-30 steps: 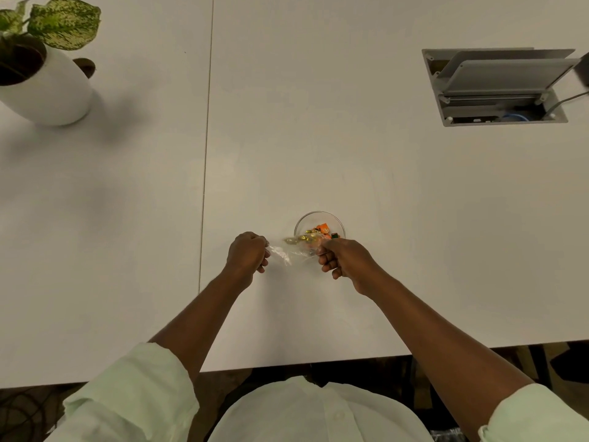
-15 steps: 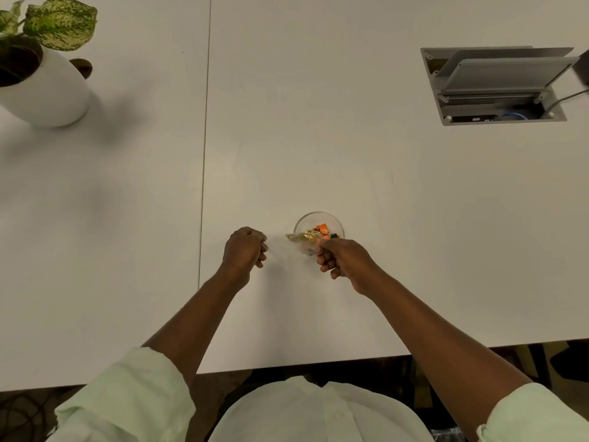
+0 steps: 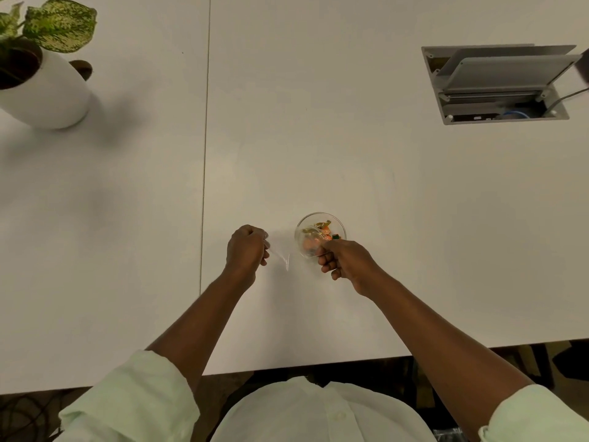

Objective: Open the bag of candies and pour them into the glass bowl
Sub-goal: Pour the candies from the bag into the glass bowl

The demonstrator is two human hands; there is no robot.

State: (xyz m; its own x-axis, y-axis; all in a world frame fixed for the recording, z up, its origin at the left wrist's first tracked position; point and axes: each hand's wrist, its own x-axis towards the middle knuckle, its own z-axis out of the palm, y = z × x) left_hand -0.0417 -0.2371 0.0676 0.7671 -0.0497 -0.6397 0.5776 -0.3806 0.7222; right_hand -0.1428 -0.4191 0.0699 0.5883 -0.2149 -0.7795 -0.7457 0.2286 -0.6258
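Observation:
A small glass bowl (image 3: 338, 222) stands on the white table (image 3: 318, 148), just beyond my right hand. Wrapped candies (image 3: 322, 229) in orange, gold and green show at the bowl, some still inside the bag's end. A clear plastic bag (image 3: 285, 257) stretches between my hands, its right end hanging over the bowl's near-left rim. My left hand (image 3: 247, 248) is closed on the bag's left end. My right hand (image 3: 345, 261) pinches the bag's right end next to the bowl. Whether the bag's mouth is open is hard to tell.
A white pot with a speckled green plant (image 3: 41, 81) stands at the far left. A grey cable box with its lid raised (image 3: 497, 84) is set into the table at the far right. A seam (image 3: 205, 138) runs down the tabletop left of my hands.
My left hand has pulled slightly left and back, drawing the bag out. The bag's candy end has dropped lower over the bowl, and more candies lie in the bowl.

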